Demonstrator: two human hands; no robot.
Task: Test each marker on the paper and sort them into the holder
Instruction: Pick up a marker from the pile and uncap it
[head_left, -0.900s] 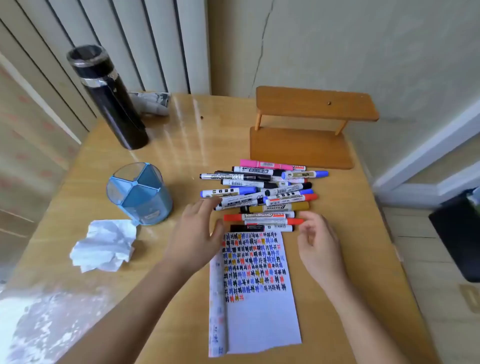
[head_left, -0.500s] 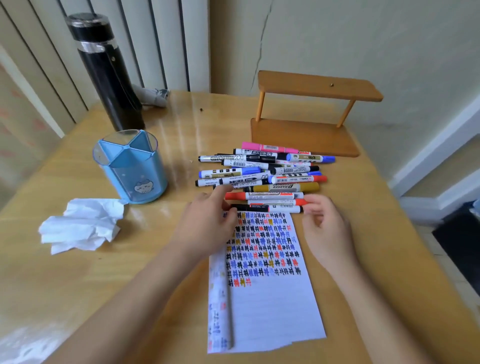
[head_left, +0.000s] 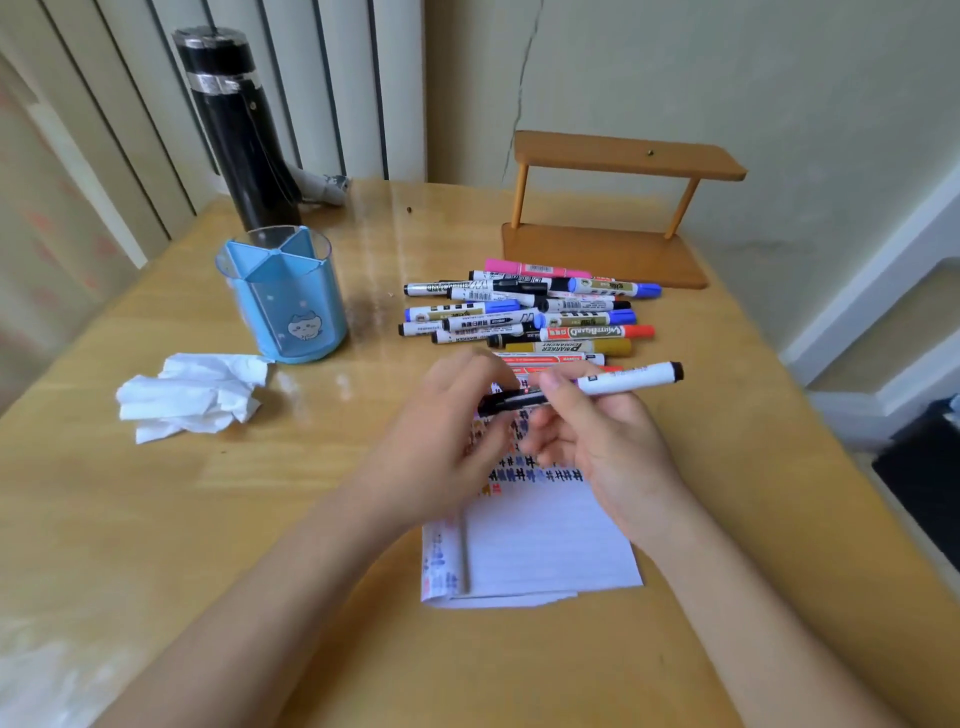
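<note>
From the head camera, both hands are up over the sheet of white lined paper (head_left: 545, 545), and together they hold one white and black marker (head_left: 628, 379). A moment ago this marker lay flat on the wooden tabletop (head_left: 156, 519), at the top edge of the paper and at the front of the pile. The fingers of both hands were only touching its two ends. Now it is lifted off the tabletop and tilts up a little to the right.

The left hand (head_left: 452, 415) has its grip closed on the black end, with the fingers curled round it. The right hand (head_left: 608, 436) has its grip closed on the white part, pinched between thumb and fingers. The far white end with its black tip sticks out past the right hand. I cannot tell if the cap is on or off.

The paper has rows of small coloured marks on its top half, and the hands hide some of them. The pile of many-coloured markers (head_left: 530, 312) lies just behind the paper, the same as before.

The blue round plastic holder (head_left: 285, 301) stands to the left of the pile, upright. A tall black bottle (head_left: 234, 130) stands behind the holder. A crumpled white tissue (head_left: 192, 395) lies in front of the holder on the left. A small wooden shelf (head_left: 608, 208) sits at the back right.
</note>
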